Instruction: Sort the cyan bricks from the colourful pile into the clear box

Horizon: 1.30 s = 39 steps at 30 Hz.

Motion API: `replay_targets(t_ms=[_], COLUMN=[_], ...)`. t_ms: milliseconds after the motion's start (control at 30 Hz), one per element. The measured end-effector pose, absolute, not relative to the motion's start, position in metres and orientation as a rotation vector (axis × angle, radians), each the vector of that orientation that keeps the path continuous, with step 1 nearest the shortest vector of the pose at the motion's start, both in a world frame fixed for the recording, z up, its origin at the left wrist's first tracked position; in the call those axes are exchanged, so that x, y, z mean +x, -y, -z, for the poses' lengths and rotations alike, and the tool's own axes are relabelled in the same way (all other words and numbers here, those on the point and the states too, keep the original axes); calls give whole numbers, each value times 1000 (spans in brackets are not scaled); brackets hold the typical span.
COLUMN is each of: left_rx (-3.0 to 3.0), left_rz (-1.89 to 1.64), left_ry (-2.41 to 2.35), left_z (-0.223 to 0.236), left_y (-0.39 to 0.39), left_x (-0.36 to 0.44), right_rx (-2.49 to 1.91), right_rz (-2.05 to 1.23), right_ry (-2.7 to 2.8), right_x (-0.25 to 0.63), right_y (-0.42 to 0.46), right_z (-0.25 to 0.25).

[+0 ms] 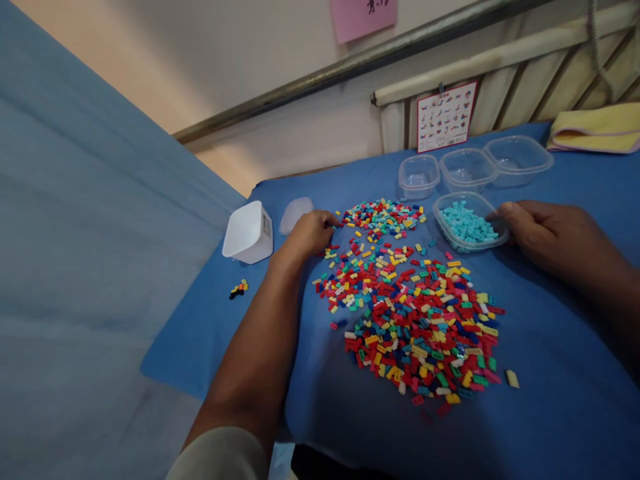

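My right hand point(550, 230) grips the right rim of a clear plastic container point(500, 241), thumb on top. Inside it lie many small turquoise building bricks point(467, 223). My left hand point(314, 232) is at the left edge of a small far pile of mixed-colour building bricks point(383, 217). Its fingers are curled together on the table beside a red brick, and whatever they may hold is hidden. A larger pile of mixed bricks point(425, 327), mostly red and yellow, spreads between my arms, with scattered bricks linking the two piles.
Three clear containers point(419, 177) stand in a row at the back, near a picture card point(445, 119) and a folded yellow cloth point(595, 128). A white tub point(249, 233), a translucent lid point(296, 212) and a small brick figure point(239, 289) are at the left on the blue tablecloth point(565, 413).
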<state>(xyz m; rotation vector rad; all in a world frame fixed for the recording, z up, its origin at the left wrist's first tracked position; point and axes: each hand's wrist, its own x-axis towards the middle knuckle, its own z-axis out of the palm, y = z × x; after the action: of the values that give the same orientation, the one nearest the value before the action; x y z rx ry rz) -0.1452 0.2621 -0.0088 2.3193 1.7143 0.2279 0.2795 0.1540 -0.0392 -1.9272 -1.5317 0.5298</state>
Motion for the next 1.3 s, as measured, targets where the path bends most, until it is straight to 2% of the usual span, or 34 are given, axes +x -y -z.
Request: replay_targets(t_ms=[167,333,500,667,967,1133,1300], left_rx=[2335,2218,2167,2206,2464,2459,2527], left_rz=[-264,-467,-616,-569,-593,-637,-423], left_ry=[-1733,-1630,-1385,-1094,-941,-1159,-1459], left_z=[8,-4,-23,-28,-27,-37,-24], left_y=[-260,-252,-230,-211,-239,-256,-264], left_x=[-148,-131,-89,-37,50,24,-35], right_rx=[-1908,-1870,-1768,-1747,-1722,-1741,-1735], right_rz=[-525,-543,-515,-494,-497,-500,-474], right_ry=[1527,1531,1615,1649,1685,1684,1680], right_x=[278,276,279,282,283,283,283], right_y=[-153,-154,-155,-159,-163,-163,-163], right_z=[38,37,39,44,43,41,44])
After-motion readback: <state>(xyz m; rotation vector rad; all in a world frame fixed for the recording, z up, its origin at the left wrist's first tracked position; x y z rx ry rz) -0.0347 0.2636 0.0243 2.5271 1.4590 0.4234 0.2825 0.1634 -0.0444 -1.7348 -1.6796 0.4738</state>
